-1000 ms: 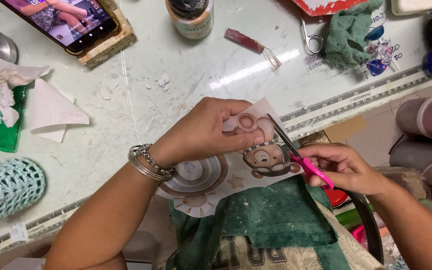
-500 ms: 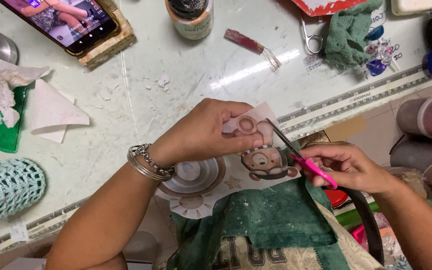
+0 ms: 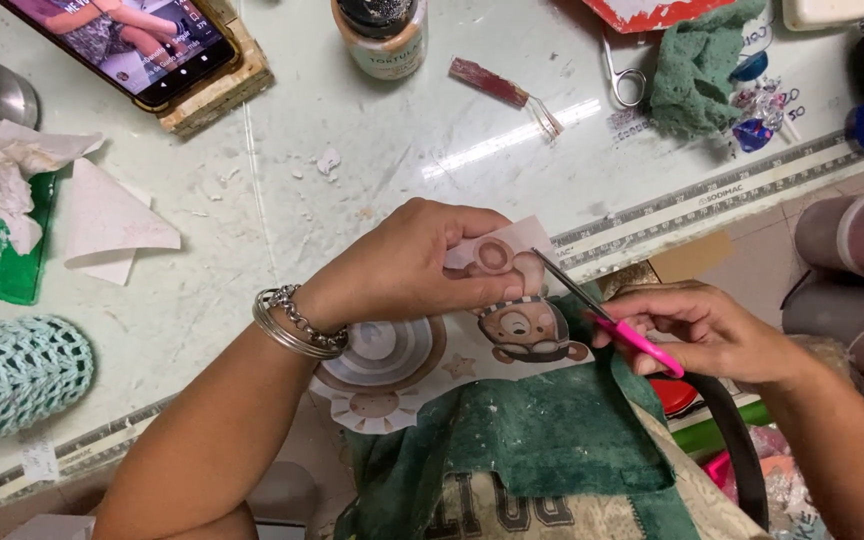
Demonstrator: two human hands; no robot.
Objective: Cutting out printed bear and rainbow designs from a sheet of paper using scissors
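Note:
My left hand [image 3: 407,265] pinches a printed paper sheet [image 3: 452,350] with a cartoon bear [image 3: 524,330] and a round sun shape on it, holding it over the table's front edge. My right hand [image 3: 712,330] grips small scissors with pink handles [image 3: 607,318]. The thin blades point up and left, and their tips touch the paper beside the bear's head, just under my left thumb. A green towel [image 3: 522,440] lies on my lap below the sheet.
On the glass-topped table [image 3: 352,120] sit a phone [image 3: 117,40] on a wooden block, a jar [image 3: 380,35], a red tube [image 3: 497,85], metal scissors [image 3: 624,70], a green cloth [image 3: 697,65], crumpled paper [image 3: 102,215] and small paper scraps. A teal knitted piece [image 3: 7,375] lies at left.
The scissors have crept slightly along the paper edge by the bear's head, and my left hand turned the sheet a little. Otherwise the scene is the same.

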